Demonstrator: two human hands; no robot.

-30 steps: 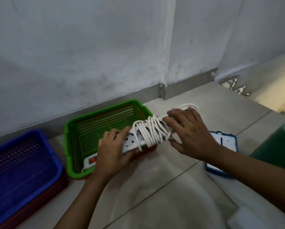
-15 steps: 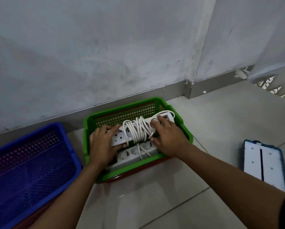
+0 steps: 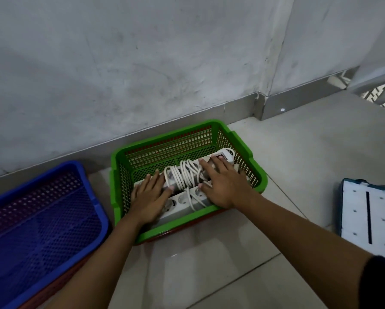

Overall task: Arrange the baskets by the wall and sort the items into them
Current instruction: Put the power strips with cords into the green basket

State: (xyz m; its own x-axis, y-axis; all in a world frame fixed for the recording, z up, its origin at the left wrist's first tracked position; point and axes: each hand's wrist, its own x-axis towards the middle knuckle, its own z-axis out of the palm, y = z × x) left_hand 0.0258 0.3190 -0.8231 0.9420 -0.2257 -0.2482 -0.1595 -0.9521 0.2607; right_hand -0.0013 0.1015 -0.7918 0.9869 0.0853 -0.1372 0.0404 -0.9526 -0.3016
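Lowered since a second ago, both hands now rest with flat, straight fingers, left hand [image 3: 149,199] and right hand [image 3: 224,184], on the cord-wrapped power strip [image 3: 185,175] lying atop another strip inside the green basket [image 3: 243,150] by the wall, beside the blue basket [image 3: 93,190].

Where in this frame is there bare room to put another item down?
The blue mesh basket looks empty. Bare tile lies between the green mesh basket and the blue-framed white panel. The green basket's front is crowded: white power strips, coiled cord, both hands.
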